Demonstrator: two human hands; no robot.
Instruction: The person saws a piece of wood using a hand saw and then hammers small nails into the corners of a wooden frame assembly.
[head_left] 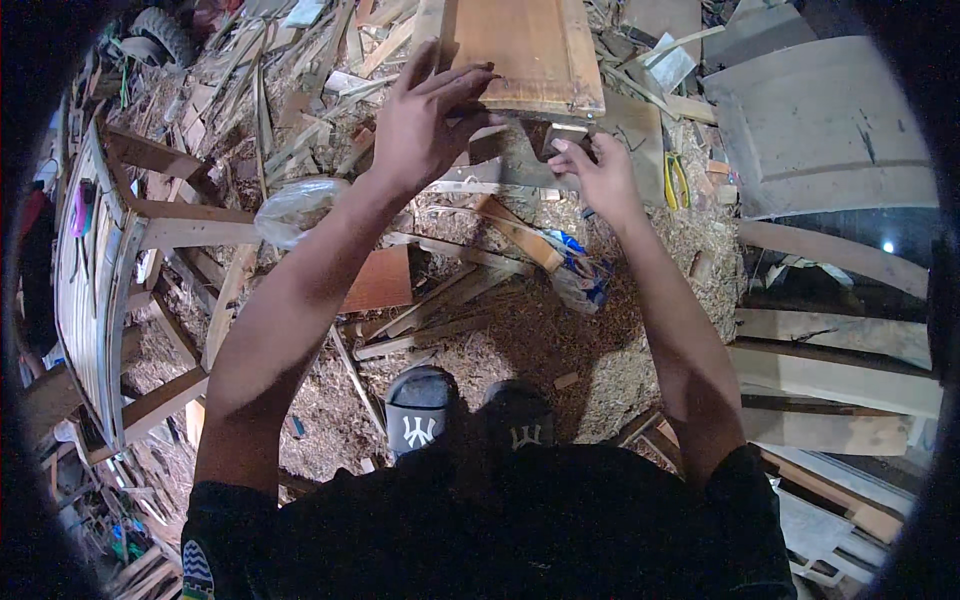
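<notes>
A wooden board [515,50] with a raised rim lies at the top centre. My left hand [425,135] is at its near left corner, fingers spread and bent over the edge and touching it. My right hand [600,175] pinches a small piece [566,131] with a pale top and darker underside, just below the board’s near right corner; its exact kind is unclear. Yellow-handled pliers [677,180] lie on a flat grey sheet to the right of my right hand.
Scrap wood [350,70] and shavings cover the ground. An upright wooden frame [190,230] stands left, beside a clear plastic bag [295,210]. Large curved-looking panels [825,120] and planks [830,330] fill the right. A blue wrapper [575,275] lies below my hands, and sandalled feet [420,420] are below.
</notes>
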